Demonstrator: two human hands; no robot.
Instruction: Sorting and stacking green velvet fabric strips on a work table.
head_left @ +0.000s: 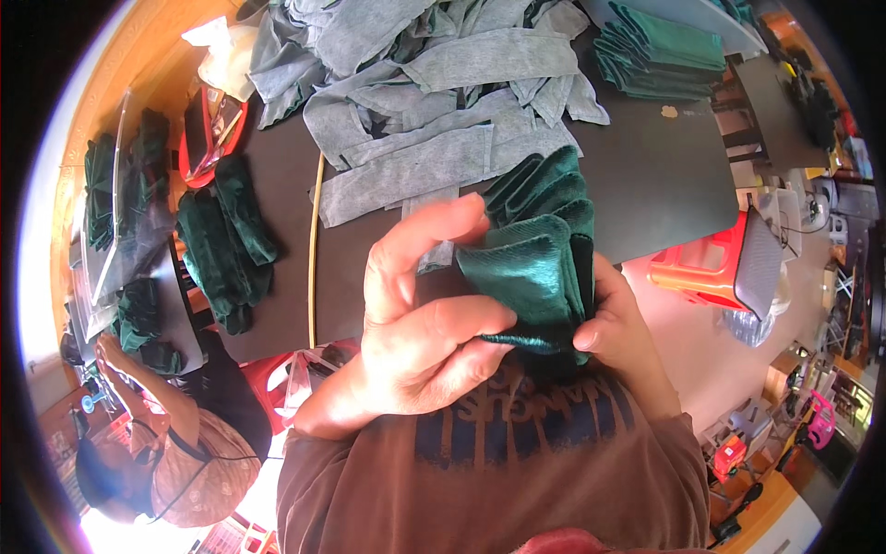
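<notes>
A bundle of folded dark green velvet pieces [521,268] is held up in front of my chest, above the near table edge. My left hand [420,323] pinches its lower left edge between thumb and fingers, while the index finger curls at its upper left side. On the other side, my right hand [618,323] grips the bundle with the thumb at its lower right corner; the remaining fingers are mostly hidden behind the cloth. Several folded layers fan out at the top of the bundle. Just beyond it, a heap of grey fabric strips [406,175] covers the table.
On the dark table [646,166] lie a green velvet stack [660,51], more green cloth [226,245], a red basket [210,134] and a yellow tape-like strip [316,249]. A red stool [711,263] stands right. Another person [175,452] works at the lower left.
</notes>
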